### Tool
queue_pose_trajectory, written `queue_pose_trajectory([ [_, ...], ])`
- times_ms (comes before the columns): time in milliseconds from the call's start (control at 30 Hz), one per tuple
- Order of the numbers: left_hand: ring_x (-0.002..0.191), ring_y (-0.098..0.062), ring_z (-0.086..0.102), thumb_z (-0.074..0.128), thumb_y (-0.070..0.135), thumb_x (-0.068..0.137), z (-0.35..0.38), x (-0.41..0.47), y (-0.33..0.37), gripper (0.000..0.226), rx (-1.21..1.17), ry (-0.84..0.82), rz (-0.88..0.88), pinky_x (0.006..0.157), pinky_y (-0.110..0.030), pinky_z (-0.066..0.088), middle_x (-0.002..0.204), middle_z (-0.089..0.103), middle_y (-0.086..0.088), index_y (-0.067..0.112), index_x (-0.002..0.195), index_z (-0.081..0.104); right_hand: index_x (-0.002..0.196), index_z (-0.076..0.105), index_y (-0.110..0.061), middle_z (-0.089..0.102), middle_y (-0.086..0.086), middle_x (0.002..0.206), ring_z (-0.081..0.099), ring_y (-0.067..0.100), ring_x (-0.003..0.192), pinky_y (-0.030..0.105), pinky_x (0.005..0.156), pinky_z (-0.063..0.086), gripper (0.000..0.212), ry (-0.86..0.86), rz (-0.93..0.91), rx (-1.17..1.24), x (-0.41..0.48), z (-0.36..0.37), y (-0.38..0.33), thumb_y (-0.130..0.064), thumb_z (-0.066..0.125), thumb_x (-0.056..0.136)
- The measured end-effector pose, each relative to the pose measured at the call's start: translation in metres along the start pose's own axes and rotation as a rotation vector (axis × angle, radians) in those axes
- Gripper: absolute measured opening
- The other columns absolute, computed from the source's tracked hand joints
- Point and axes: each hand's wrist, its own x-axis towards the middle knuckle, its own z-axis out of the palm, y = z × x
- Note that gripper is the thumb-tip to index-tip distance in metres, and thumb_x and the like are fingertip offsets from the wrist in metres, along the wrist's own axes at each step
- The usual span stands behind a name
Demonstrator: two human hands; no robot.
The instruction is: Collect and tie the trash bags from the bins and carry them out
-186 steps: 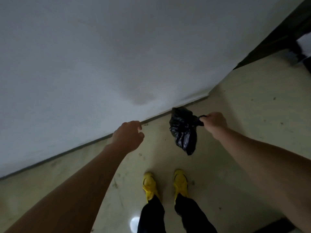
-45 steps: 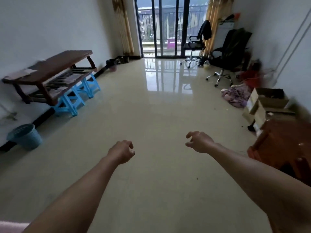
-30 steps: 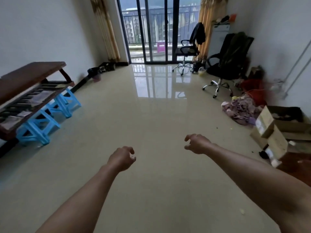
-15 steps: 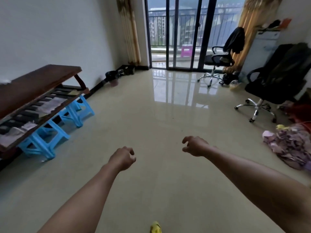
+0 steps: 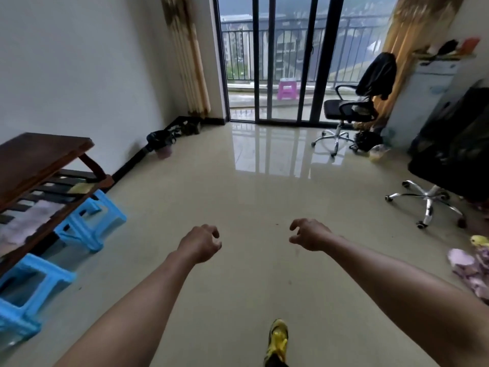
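Note:
My left hand [image 5: 201, 243] and my right hand [image 5: 308, 234] are stretched out in front of me above the shiny floor, fingers loosely curled, and neither holds anything. A small bin lined with a black bag [image 5: 161, 144] stands against the left wall far ahead, near the curtain. Another dark bag-like heap [image 5: 366, 140] lies on the floor behind the office chair at the far right. No trash bag is in either hand.
A wooden bench [image 5: 39, 165] on blue stools [image 5: 90, 223] lines the left wall. Two office chairs [image 5: 352, 112] [image 5: 449, 165] stand on the right, with a cloth pile [image 5: 471, 266] at the right edge. Glass balcony doors [image 5: 280, 64] are straight ahead. My yellow shoe [image 5: 277, 340] shows below.
The black bag that my right hand held several seconds ago is gone from it. I have moved forward through the room; bench, chairs and balcony doors are nearer. Both hands stay empty.

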Motion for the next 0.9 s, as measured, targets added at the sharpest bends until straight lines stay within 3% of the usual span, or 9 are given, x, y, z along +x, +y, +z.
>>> queue_pose_trajectory([
  [200, 0.114, -0.024, 0.058, 0.059, 0.035, 0.088, -0.071, 0.191, -0.001, 0.034, 0.026, 0.026, -0.054, 0.094, -0.031, 0.047, 0.125, 0.062, -0.007, 0.021, 0.119, 0.061, 0.129, 0.057, -0.025, 0.060, 0.003, 0.131, 0.059, 0.023, 0.115, 0.030, 0.090, 0.047, 0.044, -0.016, -0.013, 0.033, 0.203, -0.067, -0.041, -0.039, 0.066, 0.088],
  [367, 0.108, -0.024, 0.060, 0.059, 0.034, 0.087, -0.142, 0.316, -0.003, 0.034, -0.036, 0.082, -0.081, 0.093, -0.033, 0.049, 0.121, 0.064, -0.007, 0.020, 0.117, 0.062, 0.128, 0.058, -0.025, 0.060, 0.004, 0.131, 0.059, 0.024, 0.114, 0.029, 0.082, 0.044, 0.042, -0.007, -0.063, -0.003, 0.337, -0.139, -0.099, -0.038, 0.065, 0.089],
  [600, 0.108, -0.024, 0.060, 0.057, 0.031, 0.086, -0.205, 0.501, -0.044, 0.033, -0.054, 0.066, -0.122, 0.092, -0.032, 0.049, 0.120, 0.064, -0.007, 0.018, 0.116, 0.063, 0.127, 0.058, -0.026, 0.065, 0.003, 0.123, 0.062, 0.022, 0.108, 0.033, 0.090, 0.051, 0.041, -0.027, -0.179, -0.031, 0.527, -0.184, -0.196, -0.039, 0.064, 0.088],
  [900, 0.109, -0.023, 0.059, 0.057, 0.031, 0.086, -0.338, 0.768, -0.105, 0.033, -0.021, 0.080, -0.084, 0.090, -0.032, 0.049, 0.120, 0.065, -0.006, 0.019, 0.116, 0.062, 0.126, 0.059, -0.025, 0.065, 0.004, 0.124, 0.061, 0.023, 0.109, 0.034, 0.091, 0.050, 0.042, 0.020, -0.097, 0.007, 0.771, -0.256, -0.302, -0.039, 0.065, 0.088],
])
